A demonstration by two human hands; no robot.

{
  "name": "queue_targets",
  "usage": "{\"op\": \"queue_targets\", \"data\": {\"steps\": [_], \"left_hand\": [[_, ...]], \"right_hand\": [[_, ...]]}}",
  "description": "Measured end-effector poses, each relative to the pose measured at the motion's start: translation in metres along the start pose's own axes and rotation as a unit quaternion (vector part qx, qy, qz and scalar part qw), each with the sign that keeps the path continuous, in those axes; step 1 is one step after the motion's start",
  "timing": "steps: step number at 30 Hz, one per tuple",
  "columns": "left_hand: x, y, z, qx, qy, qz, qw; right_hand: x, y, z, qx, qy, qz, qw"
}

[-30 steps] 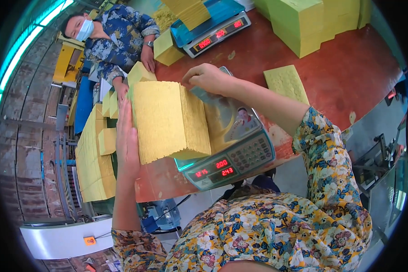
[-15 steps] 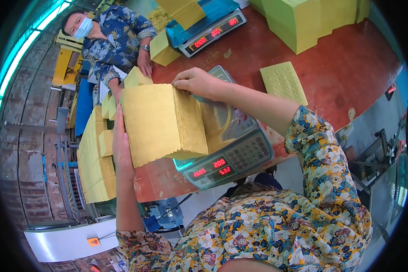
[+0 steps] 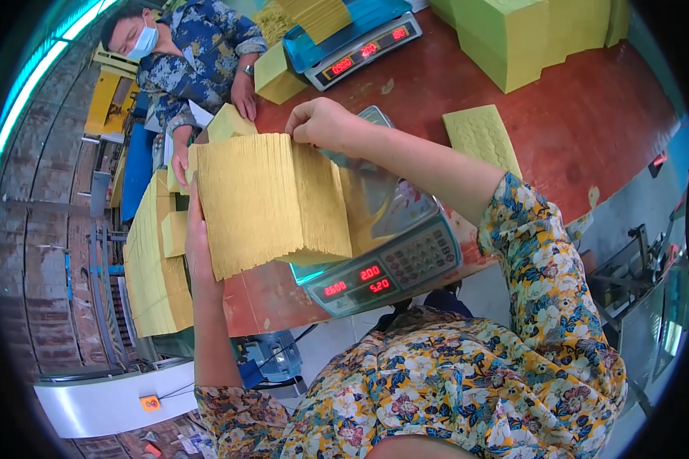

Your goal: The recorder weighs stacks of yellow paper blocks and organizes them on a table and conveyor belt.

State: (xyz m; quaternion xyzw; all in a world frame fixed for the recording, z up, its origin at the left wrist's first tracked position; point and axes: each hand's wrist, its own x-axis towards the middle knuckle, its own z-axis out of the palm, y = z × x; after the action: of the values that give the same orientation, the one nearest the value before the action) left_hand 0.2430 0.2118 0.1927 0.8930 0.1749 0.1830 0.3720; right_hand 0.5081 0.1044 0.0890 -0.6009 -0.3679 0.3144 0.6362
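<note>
A thick stack of yellow paper sheets (image 3: 249,206) rests on the electronic scale (image 3: 406,268) in front of me, covering much of its left part. My left hand (image 3: 197,241) lies along the stack's left side, fingers stretched out and flat against the paper. At the stack's far right corner, my right hand (image 3: 321,125) is closed in a pinch on the upper edge of the sheets. The sheets show ridges along that far edge. Red digits glow on the scale's display, beside a keypad.
A masked co-worker (image 3: 199,65) stands at the far left, a hand (image 3: 180,157) near more yellow stacks (image 3: 157,260). A second scale (image 3: 364,53) carries paper. Large yellow blocks (image 3: 505,46) and a patterned sheet pad (image 3: 482,138) sit on the red table (image 3: 589,99).
The stack's far edge has spread into ridges and shifted slightly left. My right hand has risen a little. The scale's digits have changed. The co-worker's head has tilted down and one hand has moved left.
</note>
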Motion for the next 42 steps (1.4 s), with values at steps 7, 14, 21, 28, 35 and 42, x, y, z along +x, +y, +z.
{"op": "queue_targets", "data": {"steps": [7, 14, 21, 28, 35, 42], "left_hand": [[0.005, -0.002, 0.001, -0.118, 0.017, -0.029, 0.992], [-0.008, -0.002, 0.000, -0.074, 0.070, 0.078, 0.992], [-0.021, -0.004, -0.004, -0.043, 0.141, 0.128, 0.981], [-0.042, 0.001, -0.012, 0.091, 0.224, 0.203, 0.949], [-0.055, 0.006, -0.001, 0.172, 0.276, 0.267, 0.907], [-0.065, 0.018, 0.000, 0.189, 0.271, 0.313, 0.890]], "right_hand": [[0.009, -0.012, 0.005, 0.038, -0.029, 0.046, 0.998], [0.006, -0.036, 0.006, -0.096, -0.020, -0.034, 0.995], [0.029, -0.051, 0.016, -0.334, -0.043, -0.193, 0.922], [0.025, -0.090, 0.030, -0.131, -0.148, -0.105, 0.975], [0.008, -0.099, 0.038, 0.129, -0.229, 0.134, 0.955], [-0.017, -0.081, 0.031, 0.259, -0.250, 0.154, 0.920]]}}
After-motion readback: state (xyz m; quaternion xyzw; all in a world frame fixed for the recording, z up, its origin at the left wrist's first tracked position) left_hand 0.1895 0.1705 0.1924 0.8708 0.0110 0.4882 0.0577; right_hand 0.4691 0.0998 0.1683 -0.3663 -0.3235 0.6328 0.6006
